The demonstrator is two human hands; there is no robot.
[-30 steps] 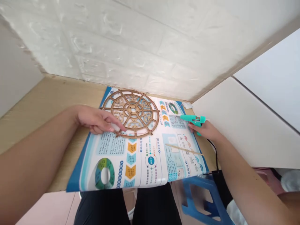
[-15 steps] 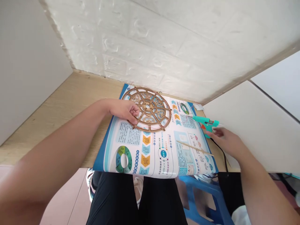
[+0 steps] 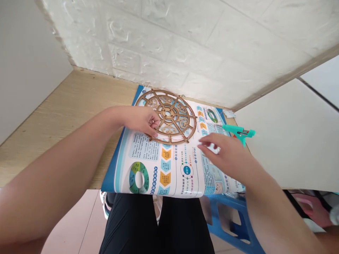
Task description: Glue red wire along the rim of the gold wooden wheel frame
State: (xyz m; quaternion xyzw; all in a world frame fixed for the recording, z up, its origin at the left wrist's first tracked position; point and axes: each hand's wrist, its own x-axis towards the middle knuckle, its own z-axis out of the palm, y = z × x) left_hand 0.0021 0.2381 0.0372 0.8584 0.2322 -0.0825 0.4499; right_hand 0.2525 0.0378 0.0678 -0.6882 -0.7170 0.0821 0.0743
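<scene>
The openwork wooden wheel frame (image 3: 172, 114) lies flat on the printed poster (image 3: 169, 187), its far rim close to the white brick-pattern wall (image 3: 164, 46). Left hand (image 3: 140, 119): positioned over the frame's near-left rim, covering part of it; fingers curled, thumb and forefinger brought together at the edge. Whether they grip the rim or the thin wire (image 3: 173, 138) strung along it cannot be told. Most of the frame extends to the right of and beyond this hand. Right hand (image 3: 227, 153): over the poster, thumb and forefinger parted, fingertips pointing left; the frame lies beyond and to the left of them, near but apart. Turquoise glue gun (image 3: 238, 131): lying just beyond the right hand, nozzle directed toward the frame, handle partly hidden. Blue plastic stool (image 3: 225, 229): below the table (image 3: 60, 109), right of the person's legs (image 3: 156, 225)
</scene>
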